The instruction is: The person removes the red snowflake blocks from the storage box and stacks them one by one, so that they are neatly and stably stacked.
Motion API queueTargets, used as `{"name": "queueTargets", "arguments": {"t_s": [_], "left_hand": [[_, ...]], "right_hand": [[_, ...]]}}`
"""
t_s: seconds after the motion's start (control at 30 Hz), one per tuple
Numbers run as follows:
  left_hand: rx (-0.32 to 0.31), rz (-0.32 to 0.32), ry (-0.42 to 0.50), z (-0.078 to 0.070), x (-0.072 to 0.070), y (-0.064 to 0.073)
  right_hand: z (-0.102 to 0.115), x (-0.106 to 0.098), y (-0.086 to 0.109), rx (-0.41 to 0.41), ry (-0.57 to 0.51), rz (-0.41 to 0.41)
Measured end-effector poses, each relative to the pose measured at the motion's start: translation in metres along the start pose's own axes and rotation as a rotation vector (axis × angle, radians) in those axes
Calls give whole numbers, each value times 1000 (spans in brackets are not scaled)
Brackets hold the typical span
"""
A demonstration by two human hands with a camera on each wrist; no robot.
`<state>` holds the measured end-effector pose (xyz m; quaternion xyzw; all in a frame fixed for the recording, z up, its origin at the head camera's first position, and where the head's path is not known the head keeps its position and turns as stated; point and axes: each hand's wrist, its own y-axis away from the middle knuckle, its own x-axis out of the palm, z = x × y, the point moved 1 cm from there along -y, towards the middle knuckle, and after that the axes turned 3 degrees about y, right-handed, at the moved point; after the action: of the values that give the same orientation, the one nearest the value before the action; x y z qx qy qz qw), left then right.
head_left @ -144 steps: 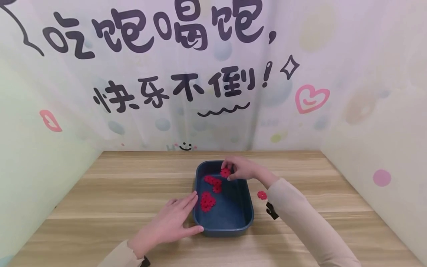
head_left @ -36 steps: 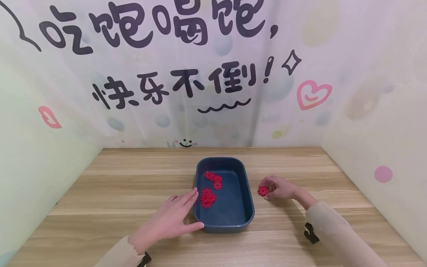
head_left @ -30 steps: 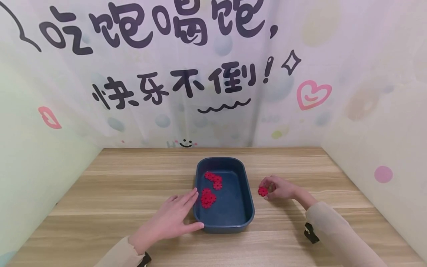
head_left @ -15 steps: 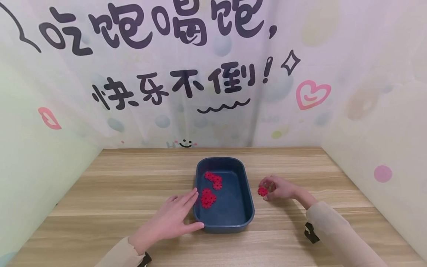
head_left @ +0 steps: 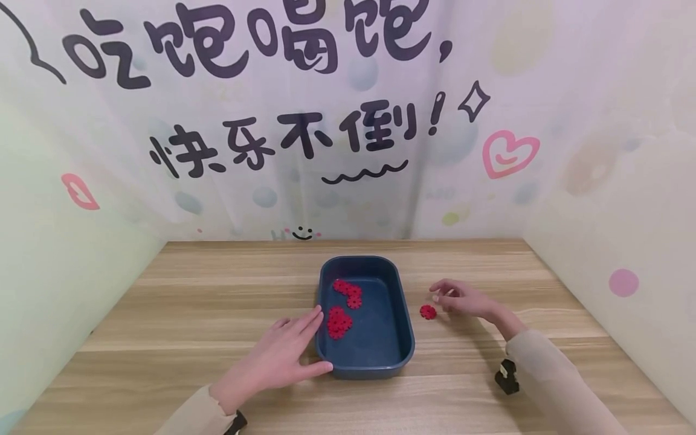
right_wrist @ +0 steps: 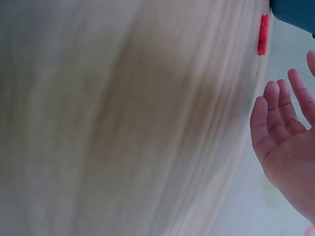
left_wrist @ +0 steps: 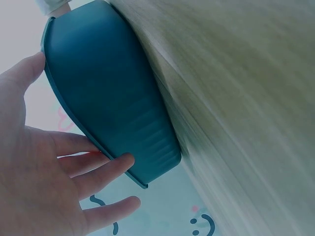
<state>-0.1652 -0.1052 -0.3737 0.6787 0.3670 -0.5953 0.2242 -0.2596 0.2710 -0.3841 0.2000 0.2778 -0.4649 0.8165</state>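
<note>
My left hand (head_left: 269, 360) lies along the left side of a dark blue rectangular tray (head_left: 375, 368), thumb at its near corner. Its fingers are straight and touch the rim; the left wrist view shows the palm beside the outer wall (left_wrist: 98, 73). Inside the tray, towards its left, are two clusters of red flower-shaped discs, a far cluster (head_left: 354, 292) and a near cluster (head_left: 339, 323). On the table right of the tray, more red flower-shaped plastic (head_left: 428, 312) lies flat; edge-on, this red piece (right_wrist: 263, 34) looks thick. My right hand (head_left: 462, 299) hovers just beyond it, fingers loosely bent and holding nothing.
The wood-grain table (head_left: 217, 290) reaches back to a printed white curtain (head_left: 244, 199). Pale walls close off both sides, with the right wall (head_left: 614, 229) beyond my right arm. A black strap (head_left: 507, 377) hangs at the right sleeve.
Earlier my right hand carried a red disc from over the tray to the one on the table at right. It has now let go and drawn slightly back. The left hand stays put.
</note>
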Motion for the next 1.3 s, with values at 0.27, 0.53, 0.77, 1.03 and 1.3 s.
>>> {"name": "queueTargets", "arguments": {"t_s": [0.27,0.53,0.77,1.03,1.3], "left_hand": [[0,-2,-4,0,1,0],[3,-10,-4,1,0,0],[13,-19,-9,0,0,1],[-4,-4,-3,1,0,0],[-8,3,5,1,0,0]], "right_hand": [[11,-3,-15,-104,97,-128],[48,-11,-42,-175,173,-171],[86,-12,-66,-214,197,-108],[120,-9,-89,-217,233,-32],[135,4,-111,-143,269,-8]]}}
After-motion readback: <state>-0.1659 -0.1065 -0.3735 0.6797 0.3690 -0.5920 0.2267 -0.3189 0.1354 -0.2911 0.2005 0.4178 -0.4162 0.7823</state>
